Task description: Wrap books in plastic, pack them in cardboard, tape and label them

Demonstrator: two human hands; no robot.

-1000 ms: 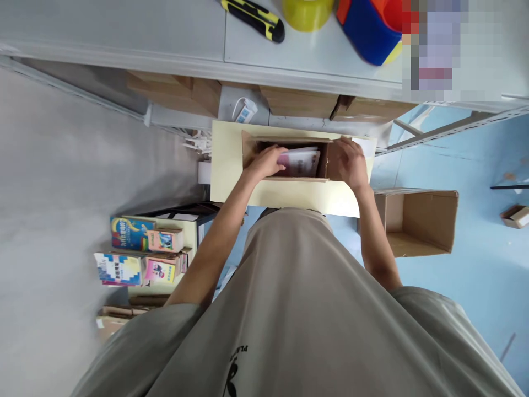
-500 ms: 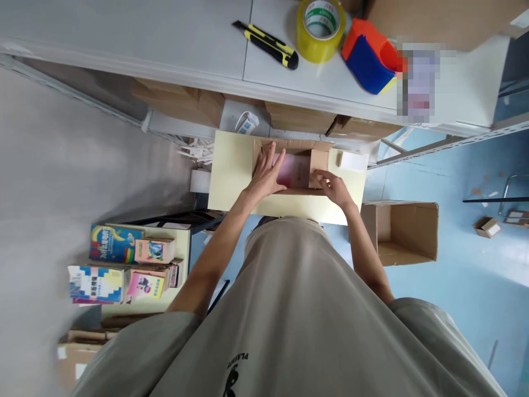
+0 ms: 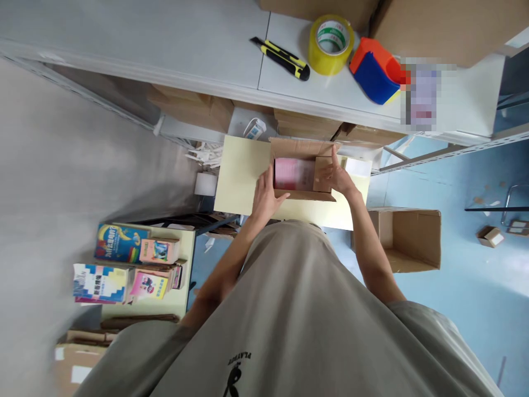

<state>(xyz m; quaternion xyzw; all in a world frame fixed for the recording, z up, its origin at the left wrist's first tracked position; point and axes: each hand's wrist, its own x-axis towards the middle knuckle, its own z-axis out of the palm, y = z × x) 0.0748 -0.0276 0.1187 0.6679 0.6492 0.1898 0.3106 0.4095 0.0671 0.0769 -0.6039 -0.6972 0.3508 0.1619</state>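
Observation:
An open cardboard box (image 3: 303, 148) sits on a pale yellow board in front of my body, its long flaps raised. Inside it lies a pink printed item (image 3: 289, 174), perhaps a book. My left hand (image 3: 265, 197) grips the box's left end, fingers along the outside and thumb at the near edge. At the right end, my right hand (image 3: 341, 177) holds the box, its index finger stretched toward the far corner and the other fingers on the short flap (image 3: 322, 172), which is folded inward.
A yellow tape roll (image 3: 320, 60), a utility knife (image 3: 283, 59) and a red-blue tape dispenser (image 3: 374, 77) lie on the shelf above. An open carton (image 3: 415, 237) stands to the right. Several books (image 3: 119, 242) are stacked on the left. A white box (image 3: 359, 166) rests on the board's right end.
My left hand has moved from over the box's opening to its left outer end. My right hand's index finger has stretched out at the far corner. The box has shifted right on the board.

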